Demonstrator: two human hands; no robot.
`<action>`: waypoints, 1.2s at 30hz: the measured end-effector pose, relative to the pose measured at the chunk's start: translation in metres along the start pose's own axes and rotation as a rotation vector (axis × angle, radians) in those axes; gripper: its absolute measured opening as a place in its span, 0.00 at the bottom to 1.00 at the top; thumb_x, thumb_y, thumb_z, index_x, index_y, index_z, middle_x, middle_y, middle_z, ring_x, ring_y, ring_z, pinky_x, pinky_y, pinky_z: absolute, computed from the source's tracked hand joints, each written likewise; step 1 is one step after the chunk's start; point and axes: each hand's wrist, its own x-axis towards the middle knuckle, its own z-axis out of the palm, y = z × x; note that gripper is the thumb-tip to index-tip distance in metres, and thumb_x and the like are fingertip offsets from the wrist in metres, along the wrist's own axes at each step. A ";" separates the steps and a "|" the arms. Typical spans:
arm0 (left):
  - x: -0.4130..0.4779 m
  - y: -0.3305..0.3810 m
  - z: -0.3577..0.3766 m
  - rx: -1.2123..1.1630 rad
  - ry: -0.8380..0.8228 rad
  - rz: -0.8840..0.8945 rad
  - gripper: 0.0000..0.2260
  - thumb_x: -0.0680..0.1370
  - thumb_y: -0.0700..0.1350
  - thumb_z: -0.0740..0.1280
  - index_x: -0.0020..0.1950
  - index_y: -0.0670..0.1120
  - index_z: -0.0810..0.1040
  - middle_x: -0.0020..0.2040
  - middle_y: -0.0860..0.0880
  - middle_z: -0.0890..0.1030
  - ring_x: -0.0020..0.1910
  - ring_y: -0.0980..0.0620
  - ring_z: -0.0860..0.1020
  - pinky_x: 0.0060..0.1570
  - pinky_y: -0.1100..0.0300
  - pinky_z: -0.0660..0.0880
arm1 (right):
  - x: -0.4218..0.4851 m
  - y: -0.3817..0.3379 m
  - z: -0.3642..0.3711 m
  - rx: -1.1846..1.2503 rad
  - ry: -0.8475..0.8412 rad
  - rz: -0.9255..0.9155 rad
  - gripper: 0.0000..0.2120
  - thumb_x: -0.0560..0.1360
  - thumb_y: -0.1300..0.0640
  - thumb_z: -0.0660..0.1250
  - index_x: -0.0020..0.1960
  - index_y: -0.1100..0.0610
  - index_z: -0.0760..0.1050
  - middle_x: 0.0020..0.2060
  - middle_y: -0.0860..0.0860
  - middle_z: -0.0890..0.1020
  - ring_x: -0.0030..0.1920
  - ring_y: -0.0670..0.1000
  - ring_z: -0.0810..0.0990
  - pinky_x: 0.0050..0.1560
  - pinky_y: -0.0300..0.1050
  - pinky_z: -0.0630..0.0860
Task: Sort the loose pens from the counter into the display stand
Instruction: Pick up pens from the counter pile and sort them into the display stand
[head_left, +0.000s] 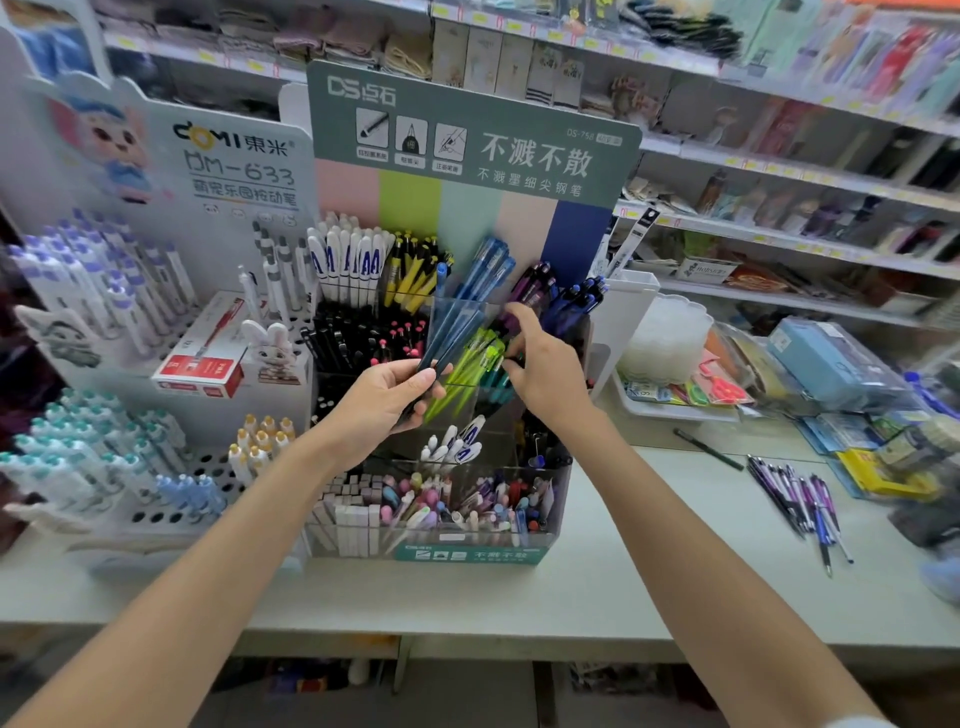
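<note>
My left hand (387, 397) grips a bundle of blue pens (452, 332), fingers and thumb curled round their lower ends. The bundle fans out of the fist, its long axis running from low beside my palm up and to the right, with the free ends pointing into the middle tiers of the display stand (470, 555).

Just right of those fingertips, a cluster of green pens (475, 358) slants the same way, touching or nearly touching the blue bundle; I cannot tell which. My right hand (545, 371) arches over the green pens' upper ends, forefinger above and thumb below. The view does not show whether it has closed on one pen or is only parting them.

The next move turns on the narrow gap between my two hands. The blue pens lie immediately left of my right fingers and already aim at the compartment, so in my judgement the right hand is the nearer one to draw a pen off and seat it. Crowding there could knock the neighbouring pens askew.

Well to the right of both hands, the loose pens (800, 501) lie flat on the counter (597, 587), roughly parallel, their long axes running from up-left to down-right. A single dark pen (709, 449) lies between them and my right wrist. Much sorting remains, I reckon.
</note>
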 end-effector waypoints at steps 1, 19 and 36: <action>-0.001 -0.001 0.000 -0.001 0.004 0.001 0.10 0.83 0.42 0.61 0.58 0.46 0.81 0.38 0.53 0.79 0.33 0.59 0.71 0.36 0.69 0.73 | -0.001 0.000 0.003 -0.010 0.014 0.008 0.30 0.74 0.63 0.70 0.73 0.53 0.64 0.45 0.49 0.82 0.44 0.53 0.80 0.48 0.49 0.78; -0.017 0.006 0.003 0.215 -0.200 0.061 0.14 0.80 0.52 0.60 0.58 0.47 0.79 0.36 0.50 0.77 0.36 0.51 0.75 0.44 0.48 0.69 | -0.012 -0.068 -0.019 0.701 -0.042 0.030 0.20 0.76 0.56 0.71 0.66 0.48 0.73 0.50 0.47 0.82 0.51 0.50 0.81 0.58 0.58 0.79; -0.031 -0.001 -0.061 0.090 0.378 0.181 0.10 0.84 0.44 0.59 0.52 0.48 0.79 0.41 0.50 0.81 0.36 0.58 0.79 0.39 0.66 0.78 | -0.034 -0.058 -0.014 0.531 0.265 0.037 0.21 0.77 0.59 0.69 0.69 0.55 0.71 0.49 0.45 0.80 0.32 0.55 0.74 0.38 0.41 0.77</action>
